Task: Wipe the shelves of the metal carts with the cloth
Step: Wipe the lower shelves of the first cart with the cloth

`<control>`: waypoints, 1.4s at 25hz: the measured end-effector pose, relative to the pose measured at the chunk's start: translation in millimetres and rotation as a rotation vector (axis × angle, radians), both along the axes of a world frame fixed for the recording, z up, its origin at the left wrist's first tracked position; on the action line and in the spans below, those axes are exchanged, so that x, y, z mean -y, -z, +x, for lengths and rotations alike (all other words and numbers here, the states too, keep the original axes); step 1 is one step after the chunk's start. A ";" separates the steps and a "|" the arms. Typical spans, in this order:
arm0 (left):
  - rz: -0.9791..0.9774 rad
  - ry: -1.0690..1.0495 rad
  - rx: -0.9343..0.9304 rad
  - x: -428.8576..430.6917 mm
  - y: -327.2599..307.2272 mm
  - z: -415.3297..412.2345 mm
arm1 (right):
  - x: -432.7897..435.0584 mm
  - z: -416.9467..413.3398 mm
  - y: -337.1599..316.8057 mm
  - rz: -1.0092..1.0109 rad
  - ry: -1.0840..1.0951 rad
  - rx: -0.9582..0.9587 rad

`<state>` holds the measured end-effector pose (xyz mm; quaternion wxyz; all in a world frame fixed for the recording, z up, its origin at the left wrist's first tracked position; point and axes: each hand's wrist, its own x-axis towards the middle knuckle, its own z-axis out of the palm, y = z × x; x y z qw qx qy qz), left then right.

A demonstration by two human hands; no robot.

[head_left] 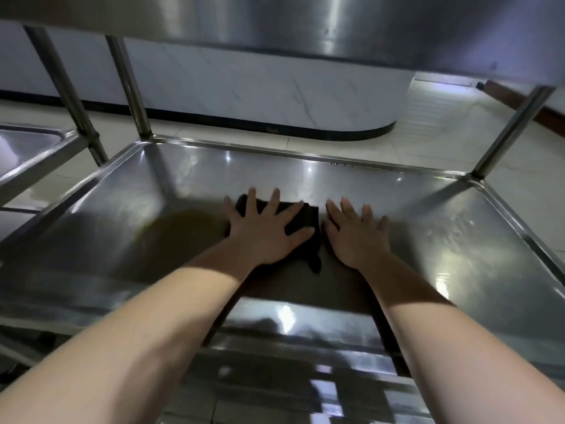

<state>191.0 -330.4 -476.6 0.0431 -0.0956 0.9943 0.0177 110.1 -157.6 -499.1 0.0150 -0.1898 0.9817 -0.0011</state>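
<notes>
left hand (266, 231): laid flat, fingers straight and spread wide; nothing is gripped, and the cloth is pressed down under palm and fingers.
cloth (307, 217): dark and folded, pinned to the shelf beneath the left hand; its right edge is seen past the thumb, and a loose corner trails back between the two wrists.
right hand (356, 237): laid flat on bare metal just right of the cloth, fingers straight, nothing held; whether the thumb touches the cloth cannot be told.
shelf (122, 209): a rimmed steel tray on which both hands are rested; its far rim lies well beyond the fingertips.
upper shelf (275, 22): seen overhead, above both hands.
second cart (36, 148): seen well to the left of the left hand.
</notes>
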 end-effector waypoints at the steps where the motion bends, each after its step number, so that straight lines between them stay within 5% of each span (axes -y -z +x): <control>1: -0.020 -0.007 -0.018 5.4 -0.4 -28.7 | 0.4 -0.9 1.5 -0.006 0.001 -0.011; 8: -0.044 0.015 -0.062 16.7 -7.3 -116.1 | -1.6 -0.8 4.4 -0.003 -0.016 -0.110; 18: 0.017 0.228 -0.014 17.8 8.3 133.5 | -1.3 4.3 -3.0 -0.043 -0.067 -0.028; 28: -0.052 0.038 -0.028 25.6 -4.0 -112.5 | -1.8 1.7 2.3 -0.042 -0.073 -0.064; 35: 0.000 0.158 0.028 36.8 -5.5 -6.2 | -4.2 0.1 -1.7 -0.063 -0.055 -0.022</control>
